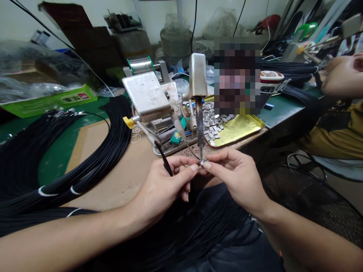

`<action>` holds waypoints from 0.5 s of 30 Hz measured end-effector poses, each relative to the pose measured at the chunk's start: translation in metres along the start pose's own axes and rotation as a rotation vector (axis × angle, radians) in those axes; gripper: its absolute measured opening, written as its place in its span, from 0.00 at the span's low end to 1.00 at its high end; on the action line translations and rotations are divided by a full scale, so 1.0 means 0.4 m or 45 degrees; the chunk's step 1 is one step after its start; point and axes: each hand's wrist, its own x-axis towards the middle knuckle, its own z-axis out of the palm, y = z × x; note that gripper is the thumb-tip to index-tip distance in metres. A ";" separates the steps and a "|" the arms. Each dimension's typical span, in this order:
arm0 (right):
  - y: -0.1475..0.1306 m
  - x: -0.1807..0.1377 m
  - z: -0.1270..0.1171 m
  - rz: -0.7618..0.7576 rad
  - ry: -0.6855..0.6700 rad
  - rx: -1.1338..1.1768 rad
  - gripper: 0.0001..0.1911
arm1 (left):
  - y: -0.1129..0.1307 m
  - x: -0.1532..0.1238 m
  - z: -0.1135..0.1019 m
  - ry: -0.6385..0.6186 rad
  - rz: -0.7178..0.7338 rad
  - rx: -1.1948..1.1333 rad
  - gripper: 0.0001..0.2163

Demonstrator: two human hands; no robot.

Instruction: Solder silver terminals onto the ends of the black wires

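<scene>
My left hand (172, 177) is closed, its thumb and forefinger pinched just under the iron's tip. A slim black tool (164, 158) sticks up from the crook of that thumb; its kind is unclear. My right hand (236, 172) pinches a small metal connector (203, 163) from the other side, and fingers hide most of it. Straight above stands a soldering iron (200, 124) in a stand, tip down at the connector. A thin solder feed tube (181, 130) slants in from the left toward the same spot. Black cables (204, 219) lie across my lap.
Small metal connectors (211, 121) fill part of a gold tray (241, 130) behind my right hand. A solder spool (141, 65) tops the soldering machine (146, 92). Bundled black cables (113, 139) curve over cardboard (127, 177) at left. A person's hand (343, 75) shows at far right.
</scene>
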 end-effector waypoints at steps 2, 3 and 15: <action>-0.001 -0.001 0.000 -0.002 0.002 -0.004 0.10 | 0.000 -0.001 0.000 -0.001 0.002 0.000 0.13; -0.001 -0.002 0.000 -0.004 0.004 -0.002 0.10 | -0.001 -0.001 0.000 -0.002 0.003 0.000 0.13; 0.009 -0.003 -0.001 -0.018 -0.007 0.007 0.08 | -0.001 -0.003 0.004 0.041 -0.030 0.030 0.13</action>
